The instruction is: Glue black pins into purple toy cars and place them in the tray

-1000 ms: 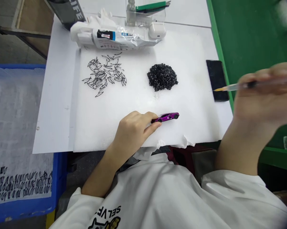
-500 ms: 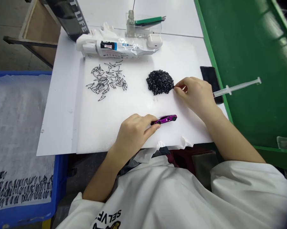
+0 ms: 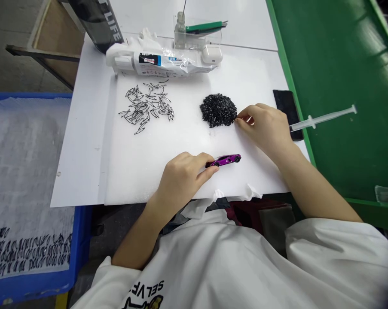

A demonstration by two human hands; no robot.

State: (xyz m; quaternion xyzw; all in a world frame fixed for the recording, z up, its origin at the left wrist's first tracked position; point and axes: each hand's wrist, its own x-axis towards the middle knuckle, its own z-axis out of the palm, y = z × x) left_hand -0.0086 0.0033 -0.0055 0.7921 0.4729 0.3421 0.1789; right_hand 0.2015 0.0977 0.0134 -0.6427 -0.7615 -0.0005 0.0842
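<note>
Left hand (image 3: 181,178) pinning purple toy car (image 3: 224,160) near bench (image 3: 84,150) edge by fingertip grip, steadying it; right hand (image 3: 266,128) pinching closed at black pile (image 3: 218,110), apparently picking one piece.

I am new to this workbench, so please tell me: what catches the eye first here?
The shiny purple toy car near the white mat's front edge, its rear touched by the left hand. Behind it, the right hand pinches at a heap of small black parts.

toy car (image 3: 225,160) rear: behind left fingers (image 3: 209,171) | black pile (image 3: 218,110) pieces: too small
</note>
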